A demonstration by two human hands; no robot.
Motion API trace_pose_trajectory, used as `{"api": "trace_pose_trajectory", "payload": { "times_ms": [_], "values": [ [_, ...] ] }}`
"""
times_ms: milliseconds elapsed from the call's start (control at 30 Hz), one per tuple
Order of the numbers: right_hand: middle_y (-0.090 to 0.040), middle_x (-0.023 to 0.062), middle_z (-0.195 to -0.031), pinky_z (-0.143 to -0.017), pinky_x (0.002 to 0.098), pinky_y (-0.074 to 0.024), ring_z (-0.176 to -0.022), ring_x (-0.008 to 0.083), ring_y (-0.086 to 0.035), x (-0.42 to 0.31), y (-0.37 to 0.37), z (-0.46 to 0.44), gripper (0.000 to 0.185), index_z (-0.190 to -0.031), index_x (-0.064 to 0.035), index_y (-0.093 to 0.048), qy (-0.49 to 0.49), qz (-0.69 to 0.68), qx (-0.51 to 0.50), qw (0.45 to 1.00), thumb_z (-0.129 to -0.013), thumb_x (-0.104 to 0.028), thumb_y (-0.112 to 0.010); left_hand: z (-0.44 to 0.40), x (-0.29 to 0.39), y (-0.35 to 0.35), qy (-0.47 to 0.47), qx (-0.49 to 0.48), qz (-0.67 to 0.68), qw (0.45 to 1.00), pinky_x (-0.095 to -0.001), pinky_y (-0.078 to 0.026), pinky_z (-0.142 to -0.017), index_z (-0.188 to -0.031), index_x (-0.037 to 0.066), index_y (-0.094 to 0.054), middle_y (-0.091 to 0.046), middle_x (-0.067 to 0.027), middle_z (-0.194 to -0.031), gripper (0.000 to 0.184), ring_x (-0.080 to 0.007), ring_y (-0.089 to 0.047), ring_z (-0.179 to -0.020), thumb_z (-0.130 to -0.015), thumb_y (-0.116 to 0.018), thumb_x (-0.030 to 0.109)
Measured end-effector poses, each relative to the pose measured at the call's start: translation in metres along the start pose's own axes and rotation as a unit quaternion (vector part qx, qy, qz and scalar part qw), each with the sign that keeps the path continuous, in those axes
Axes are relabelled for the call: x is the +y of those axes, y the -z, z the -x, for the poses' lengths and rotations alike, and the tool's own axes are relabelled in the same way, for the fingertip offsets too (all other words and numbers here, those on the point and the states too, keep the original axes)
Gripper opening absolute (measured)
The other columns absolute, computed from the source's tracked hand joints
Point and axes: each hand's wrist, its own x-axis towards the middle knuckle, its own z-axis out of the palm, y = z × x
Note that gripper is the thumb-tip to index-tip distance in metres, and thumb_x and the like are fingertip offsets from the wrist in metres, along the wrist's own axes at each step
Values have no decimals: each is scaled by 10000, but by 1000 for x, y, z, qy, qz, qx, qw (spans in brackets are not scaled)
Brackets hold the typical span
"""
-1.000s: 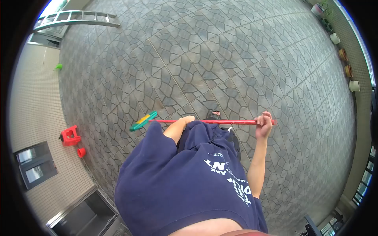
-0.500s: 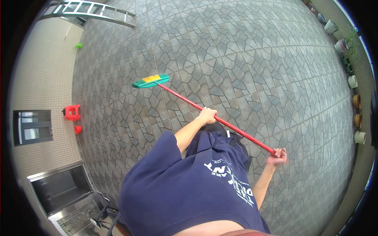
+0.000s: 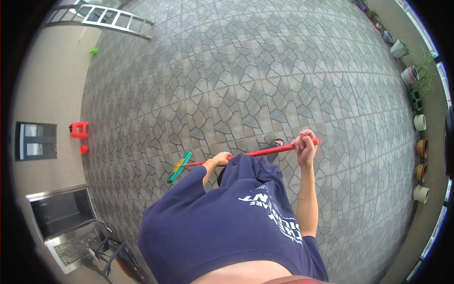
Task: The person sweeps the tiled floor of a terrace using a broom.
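Note:
A broom with a green head and yellow bristles (image 3: pixel 179 167) is at floor level to the left of my body. Its red handle (image 3: pixel 272 151) runs across in front of my navy shirt. My left hand (image 3: pixel 220 159) is closed round the handle's lower part, near the shirt's edge. Near the handle's top end, at the right, my right hand (image 3: pixel 305 146) has its fingers curled round it. One foot in a dark sandal (image 3: pixel 278 142) shows just beyond the handle.
Patterned grey tiles (image 3: pixel 227 85) cover the floor. A metal ladder (image 3: pixel 116 20) lies at the upper left. Along the left wall are a red stool (image 3: pixel 80 130), a red bucket (image 3: pixel 84 149) and a steel sink (image 3: pixel 61 215). Several plant pots (image 3: pixel 420 122) line the right wall.
The broom head has swung back toward my left side. My left hand has drawn back and leftward with the handle, while my right hand has moved forward and a little left.

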Motion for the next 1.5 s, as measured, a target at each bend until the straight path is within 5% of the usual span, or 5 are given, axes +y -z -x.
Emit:
{"api": "trace_pose_trajectory", "payload": {
  "times_ms": [433,733,1033,1233,1500],
  "values": [
    [-476,23,-575,-673,369,-536,-513,144,-476,-224,247,-157,134,-899,4,-633,41,-24,110,993,-878,12,-500,-289,324,-6,-34,-33,-82,996,-429,-554,-921,-1109,100,-742,-750,-169,-1073,365,-332,-710,-1054,-801,-768,295],
    [-504,2,-595,-613,313,-523,-503,101,-479,-456,430,-314,116,-898,14,-643,102,-29,75,992,-856,25,-535,-503,597,-53,-102,-83,-75,988,-411,-541,-927,-1238,68,-690,-738,-211,-1135,516,-356,-701,-1097,-808,-806,328],
    [-565,20,-654,-661,300,-526,-606,111,-570,-647,578,-516,117,-913,17,-659,44,48,-48,997,-840,17,-567,-690,847,-47,-146,-94,48,984,-353,-535,-873,-1228,27,-676,-758,-129,-1069,479,-204,-699,-962,-817,-794,243],
    [-568,2,-663,-744,319,-554,-626,105,-581,-725,698,-677,104,-952,-2,-655,78,22,66,994,-875,-17,-587,-904,952,-33,-99,-163,199,961,-348,-535,-859,-1202,30,-696,-752,-99,-998,439,-190,-686,-929,-854,-784,284],
    [-542,-15,-674,-649,296,-517,-562,68,-498,-856,796,-868,61,-923,-9,-645,160,-35,144,976,-886,-13,-596,-1101,1231,51,-183,-74,-176,964,-377,-548,-826,-1139,78,-713,-742,-161,-967,293,-280,-713,-915,-884,-738,219]
  ]
}}
